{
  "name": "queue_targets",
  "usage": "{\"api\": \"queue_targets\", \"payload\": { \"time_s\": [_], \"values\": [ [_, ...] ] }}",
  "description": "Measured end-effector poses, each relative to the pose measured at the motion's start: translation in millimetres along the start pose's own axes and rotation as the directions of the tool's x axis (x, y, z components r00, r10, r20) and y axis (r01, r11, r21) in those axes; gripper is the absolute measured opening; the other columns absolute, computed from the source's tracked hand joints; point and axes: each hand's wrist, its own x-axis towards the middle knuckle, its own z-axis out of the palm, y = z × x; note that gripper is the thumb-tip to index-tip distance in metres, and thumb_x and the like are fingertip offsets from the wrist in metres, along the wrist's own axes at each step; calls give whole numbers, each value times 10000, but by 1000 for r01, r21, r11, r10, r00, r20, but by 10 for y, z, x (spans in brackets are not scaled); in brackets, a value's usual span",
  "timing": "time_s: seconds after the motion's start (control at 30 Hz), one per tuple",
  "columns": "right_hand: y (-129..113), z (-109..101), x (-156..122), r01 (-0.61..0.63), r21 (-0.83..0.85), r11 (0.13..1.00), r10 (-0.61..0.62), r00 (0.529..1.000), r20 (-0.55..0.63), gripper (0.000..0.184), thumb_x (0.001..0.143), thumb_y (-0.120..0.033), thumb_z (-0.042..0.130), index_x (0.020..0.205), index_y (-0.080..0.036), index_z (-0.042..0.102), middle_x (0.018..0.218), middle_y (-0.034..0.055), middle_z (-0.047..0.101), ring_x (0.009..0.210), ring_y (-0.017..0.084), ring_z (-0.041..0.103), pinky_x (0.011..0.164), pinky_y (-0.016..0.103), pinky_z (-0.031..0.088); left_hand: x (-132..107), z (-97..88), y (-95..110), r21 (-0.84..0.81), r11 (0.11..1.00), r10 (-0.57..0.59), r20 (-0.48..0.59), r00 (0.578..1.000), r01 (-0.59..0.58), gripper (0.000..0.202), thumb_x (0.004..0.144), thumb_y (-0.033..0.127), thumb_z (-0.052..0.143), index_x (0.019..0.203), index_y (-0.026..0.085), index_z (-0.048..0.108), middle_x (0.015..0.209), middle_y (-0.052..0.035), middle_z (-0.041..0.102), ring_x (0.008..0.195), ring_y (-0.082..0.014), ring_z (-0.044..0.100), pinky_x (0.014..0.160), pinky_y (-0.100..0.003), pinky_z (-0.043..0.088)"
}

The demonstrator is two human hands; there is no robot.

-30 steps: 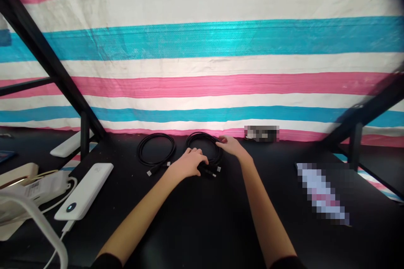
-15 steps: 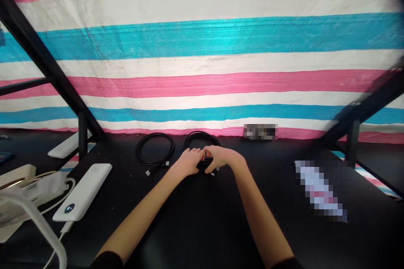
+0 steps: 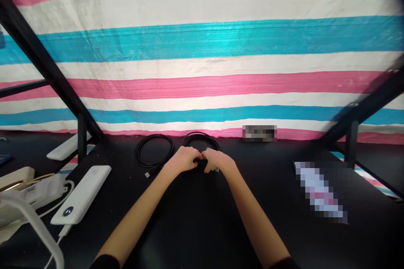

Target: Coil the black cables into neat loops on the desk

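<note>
My left hand (image 3: 185, 159) and my right hand (image 3: 217, 160) meet near the middle of the black tabletop, fingertips almost touching. Between them is a small black piece (image 3: 201, 161), pinched from both sides; I cannot make out its kind. Just behind the hands lies a coiled black cable (image 3: 200, 133), its near part covered by them. A light connector tip (image 3: 217, 170) shows beside my right hand. To the left rests another coiled black cable (image 3: 136, 151), with a metal-tipped plug (image 3: 147, 174) at its near side.
At left lies a white power bank (image 3: 85, 193) with a white cord plugged in. Farther left are a white power strip (image 3: 44, 191) and a curved white tube (image 3: 41, 227). Blurred items lie at right (image 3: 320, 191) and at the back (image 3: 259, 133). Black frame bars (image 3: 47, 71) flank the table before a striped sheet.
My left hand has shifted slightly left and its fingers have curled in. The small black piece now shows between both hands. The coiled cables have stayed in place.
</note>
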Motion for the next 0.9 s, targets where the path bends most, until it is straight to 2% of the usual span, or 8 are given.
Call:
{"api": "queue_targets", "payload": {
  "time_s": [0.13, 0.27, 0.5, 0.63, 0.7, 0.77, 0.83, 0.9],
  "values": [
    [24, -20, -9, 29, 7, 1000, -29, 999, -45, 325, 652, -86, 662, 954, -202, 690, 997, 93, 670, 927, 258, 646, 716, 286, 475, 12, -15, 3, 6, 1000, 1, -38, 999, -1, 319, 762, 178, 529, 1044, 230, 668, 1056, -69, 688, 1000, -261, 607, 831, -341, 425],
    [102, -57, -22, 92, 55, 994, -90, 995, -34, 186, 761, -127, 574, 861, -182, 721, 866, 90, 701, 797, 220, 655, 649, 261, 449, 8, -21, -14, 7, 1000, 5, -54, 999, -4, 277, 749, 156, 525, 990, 219, 646, 1037, -60, 675, 987, -238, 593, 865, -335, 407],
    [307, -102, -9, 143, 109, 984, -136, 988, -73, 367, 700, -5, 527, 900, -222, 746, 870, 40, 713, 804, 185, 630, 676, 229, 424, -2, -17, -80, -13, 999, 31, -35, 999, -31, 303, 769, 89, 512, 1011, 218, 641, 1067, -61, 652, 991, -233, 592, 854, -321, 410],
    [372, -90, 13, 112, 143, 983, -104, 993, -63, 356, 652, -20, 576, 857, -242, 764, 762, 3, 703, 749, 176, 631, 651, 225, 432, 21, 13, -88, -34, 999, 16, -22, 1000, -17, 273, 758, 90, 587, 983, 229, 657, 1067, -51, 638, 1014, -228, 582, 873, -316, 398],
    [390, -82, 30, 92, 154, 984, -83, 995, -59, 330, 634, -27, 606, 828, -239, 768, 757, 0, 704, 766, 184, 637, 666, 231, 444, 18, 20, -90, -46, 999, 0, -23, 1000, -1, 241, 750, 136, 638, 976, 220, 654, 1067, -54, 631, 1037, -236, 568, 908, -336, 380],
    [414, -84, 39, 69, 163, 984, -60, 996, -63, 321, 627, -38, 637, 842, -238, 768, 819, 7, 713, 818, 196, 643, 708, 241, 461, 3, 11, -92, -65, 998, -15, -30, 999, 13, 287, 743, 253, 688, 1022, 218, 635, 1109, -61, 617, 1071, -251, 547, 947, -367, 356],
    [454, -96, 36, 50, 164, 985, -37, 996, -80, 356, 620, -65, 677, 926, -230, 758, 960, 36, 704, 913, 220, 639, 769, 258, 473, -10, -7, -96, -113, 993, -50, -70, 996, 41, 406, 735, 401, 696, 1088, 221, 608, 1171, -73, 597, 1114, -265, 523, 985, -391, 332],
    [514, -108, 27, 43, 178, 983, -26, 995, -99, 473, 604, -146, 742, 1072, -216, 716, 1126, 84, 649, 1012, 256, 615, 828, 285, 480, -5, -16, -108, -163, 980, -144, -160, 977, 117, 454, 767, 493, 637, 1127, 220, 592, 1223, -84, 580, 1161, -264, 501, 1024, -388, 305]
  ]
}}
